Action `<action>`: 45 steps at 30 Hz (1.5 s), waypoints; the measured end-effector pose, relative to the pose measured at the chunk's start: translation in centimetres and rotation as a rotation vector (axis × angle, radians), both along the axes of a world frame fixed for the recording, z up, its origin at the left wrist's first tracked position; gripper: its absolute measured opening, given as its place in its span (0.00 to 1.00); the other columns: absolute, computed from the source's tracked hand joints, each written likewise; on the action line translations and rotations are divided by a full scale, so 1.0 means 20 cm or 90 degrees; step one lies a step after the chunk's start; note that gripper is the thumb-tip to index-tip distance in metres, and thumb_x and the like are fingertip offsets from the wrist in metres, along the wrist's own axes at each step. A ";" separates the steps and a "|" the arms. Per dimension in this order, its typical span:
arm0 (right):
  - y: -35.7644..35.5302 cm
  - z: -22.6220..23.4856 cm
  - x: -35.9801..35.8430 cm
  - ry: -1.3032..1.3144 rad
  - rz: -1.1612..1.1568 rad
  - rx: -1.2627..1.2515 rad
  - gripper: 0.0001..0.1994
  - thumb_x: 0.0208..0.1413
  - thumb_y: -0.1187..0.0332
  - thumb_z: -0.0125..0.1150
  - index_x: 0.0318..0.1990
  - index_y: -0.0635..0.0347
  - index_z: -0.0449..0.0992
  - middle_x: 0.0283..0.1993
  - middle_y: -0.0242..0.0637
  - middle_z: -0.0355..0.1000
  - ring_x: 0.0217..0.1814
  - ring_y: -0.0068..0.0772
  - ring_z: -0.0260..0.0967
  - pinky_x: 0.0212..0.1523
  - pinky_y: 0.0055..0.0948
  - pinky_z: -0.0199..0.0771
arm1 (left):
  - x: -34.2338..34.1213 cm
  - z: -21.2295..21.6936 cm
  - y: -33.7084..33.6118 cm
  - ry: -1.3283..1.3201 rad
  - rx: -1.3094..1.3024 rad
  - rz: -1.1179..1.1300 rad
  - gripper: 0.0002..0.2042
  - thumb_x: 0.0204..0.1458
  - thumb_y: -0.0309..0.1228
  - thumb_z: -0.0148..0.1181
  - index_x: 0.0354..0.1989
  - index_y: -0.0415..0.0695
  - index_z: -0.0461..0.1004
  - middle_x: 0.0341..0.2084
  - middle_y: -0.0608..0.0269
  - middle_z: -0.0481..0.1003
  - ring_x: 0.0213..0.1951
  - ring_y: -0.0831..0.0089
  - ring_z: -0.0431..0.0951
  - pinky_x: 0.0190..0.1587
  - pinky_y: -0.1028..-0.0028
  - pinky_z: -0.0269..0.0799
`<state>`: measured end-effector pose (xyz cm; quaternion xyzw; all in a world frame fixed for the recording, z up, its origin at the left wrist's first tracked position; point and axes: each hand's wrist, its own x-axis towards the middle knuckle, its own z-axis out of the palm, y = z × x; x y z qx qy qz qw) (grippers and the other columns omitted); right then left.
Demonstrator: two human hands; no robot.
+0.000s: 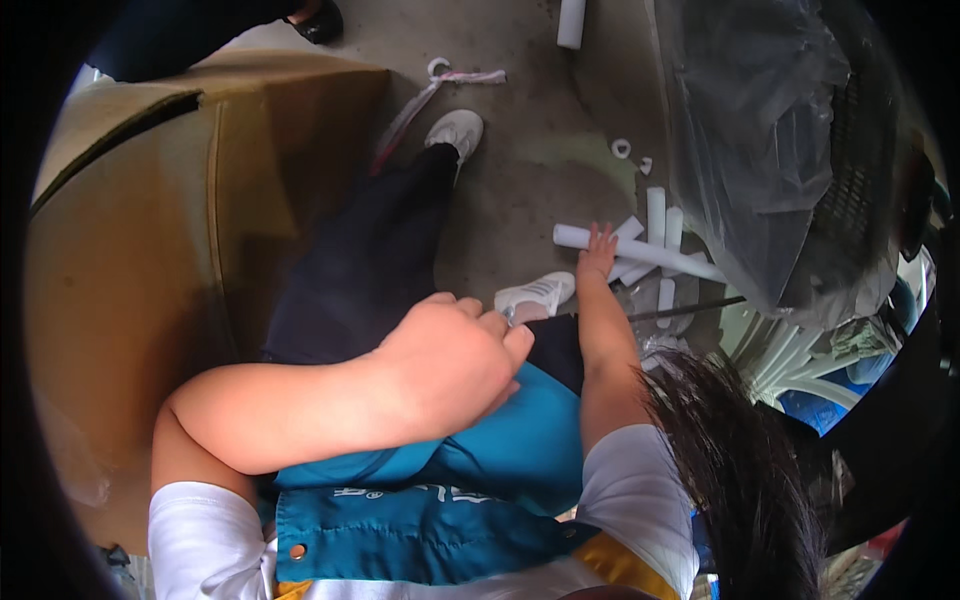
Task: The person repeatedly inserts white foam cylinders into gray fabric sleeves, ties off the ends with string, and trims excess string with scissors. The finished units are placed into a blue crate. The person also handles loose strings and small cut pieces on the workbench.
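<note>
My left hand point(455, 355) is held in front of my lap, its fingers curled together. A small shiny bit shows by the fingertips, too little to name. Down to the right, my right hand point(598, 255) reaches to the floor with its fingers apart, laid across a long white foam tube point(660, 252). That tube lies on top of several shorter white tubes point(656, 213), heaped at odd angles beside my white shoe point(540, 292). Whether the right fingers grip the tube cannot be made out.
A big brown cardboard box point(130, 250) stands at my left. Clear plastic sheeting point(750, 130) hangs over a dark mesh object at the right. White ring offcuts point(621, 148) and a pinkish-white strip point(410, 110) lie on the floor. Another person's leg point(180, 35) shows at the far left.
</note>
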<state>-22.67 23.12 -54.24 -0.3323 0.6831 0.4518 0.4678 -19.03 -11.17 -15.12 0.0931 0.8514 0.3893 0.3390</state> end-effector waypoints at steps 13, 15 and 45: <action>-0.50 1.05 -0.08 0.361 -0.170 -0.886 0.27 0.44 0.70 0.64 0.56 0.53 0.69 0.73 0.52 0.38 0.76 0.55 0.33 0.69 0.60 0.38 | 0.05 -0.06 0.12 -0.009 -0.096 -0.014 0.16 0.52 0.43 0.58 0.37 0.41 0.70 0.28 0.50 0.76 0.33 0.51 0.78 0.35 0.57 0.73; -0.54 1.38 -0.07 0.419 -0.227 -1.007 0.25 0.46 0.70 0.61 0.55 0.52 0.67 0.70 0.55 0.43 0.73 0.65 0.39 0.66 0.66 0.41 | 0.02 -0.11 0.11 0.020 -0.107 -0.011 0.17 0.52 0.43 0.58 0.41 0.42 0.71 0.29 0.52 0.77 0.34 0.52 0.78 0.36 0.58 0.73; -0.14 2.64 0.84 0.696 -0.104 -1.565 0.31 0.56 0.75 0.49 0.68 0.54 0.49 0.60 0.66 0.53 0.50 0.60 0.65 0.59 0.59 0.59 | -0.47 0.59 -0.01 0.516 0.198 0.438 0.23 0.49 0.22 0.59 0.55 0.43 0.65 0.47 0.59 0.70 0.48 0.69 0.72 0.49 0.70 0.70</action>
